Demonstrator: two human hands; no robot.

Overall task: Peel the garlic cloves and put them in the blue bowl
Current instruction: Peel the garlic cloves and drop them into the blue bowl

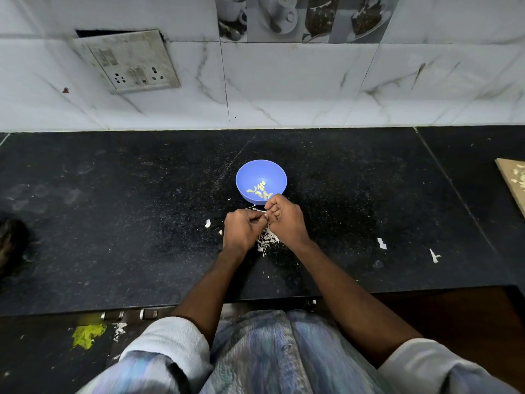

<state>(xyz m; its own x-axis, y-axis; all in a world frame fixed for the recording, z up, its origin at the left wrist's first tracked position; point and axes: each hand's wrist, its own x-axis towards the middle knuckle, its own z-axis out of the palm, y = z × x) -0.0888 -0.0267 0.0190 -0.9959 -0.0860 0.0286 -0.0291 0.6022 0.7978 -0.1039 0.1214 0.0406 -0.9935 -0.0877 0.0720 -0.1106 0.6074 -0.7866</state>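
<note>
A blue bowl (pixel 260 173) stands on the black counter (pixel 113 223) and holds several peeled, pale yellow garlic cloves (pixel 260 191). Just in front of it my left hand (pixel 241 230) and my right hand (pixel 285 220) meet, fingers curled, pinching a small garlic clove (pixel 263 212) between them. The clove is mostly hidden by the fingers. A heap of white garlic skins (pixel 267 240) lies on the counter under and between the two hands.
Loose skin scraps lie left of my hands (pixel 208 223) and to the right (pixel 381 243). A wooden board (pixel 511 180) with pale pieces sits at the right edge. A tiled wall with a switch panel (pixel 127 61) rises behind the counter.
</note>
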